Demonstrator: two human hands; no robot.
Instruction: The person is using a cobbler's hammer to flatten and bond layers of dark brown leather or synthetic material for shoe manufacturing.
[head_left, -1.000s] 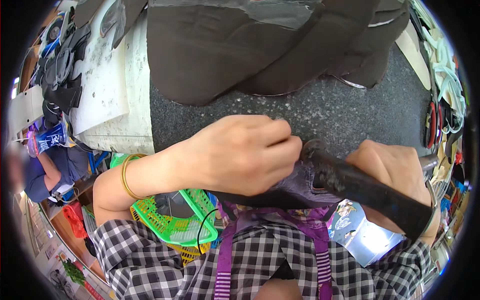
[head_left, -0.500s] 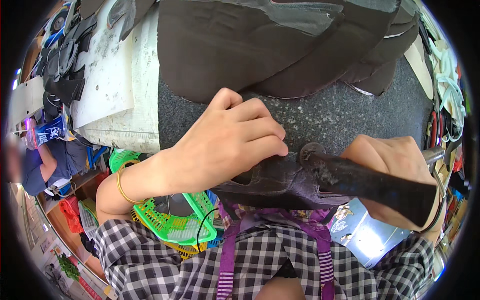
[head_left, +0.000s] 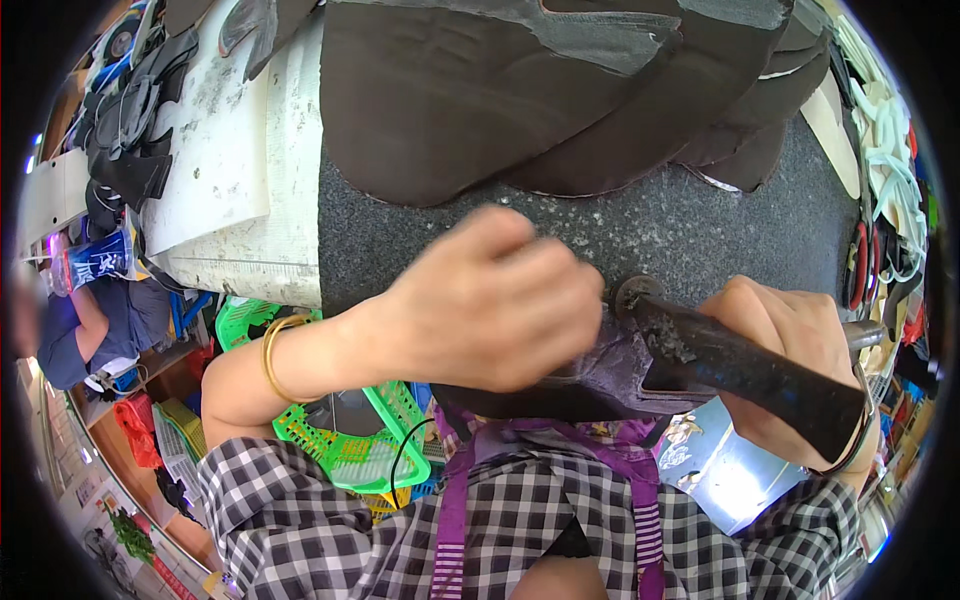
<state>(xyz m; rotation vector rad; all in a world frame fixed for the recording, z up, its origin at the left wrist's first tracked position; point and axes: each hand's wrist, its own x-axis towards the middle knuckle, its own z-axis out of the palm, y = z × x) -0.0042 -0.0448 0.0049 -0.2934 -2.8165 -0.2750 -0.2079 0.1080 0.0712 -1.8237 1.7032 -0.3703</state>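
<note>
Because the left hand pinned the leather right beside the hammer clenched in the right hand, a glancing blow risked striking fingers.

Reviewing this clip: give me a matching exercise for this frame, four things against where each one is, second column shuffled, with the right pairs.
Things:
1. hammer
2. bangle
3. green basket
4. dark leather pieces

Places:
A. below the slab's edge, beside the lap
B. on the left wrist
C. stacked at the far side of the slab
D. in the right hand

Pairs: 1-D, 2-B, 3-A, 4-C. The left hand presses a dark piece at the near edge of the slab.
</note>
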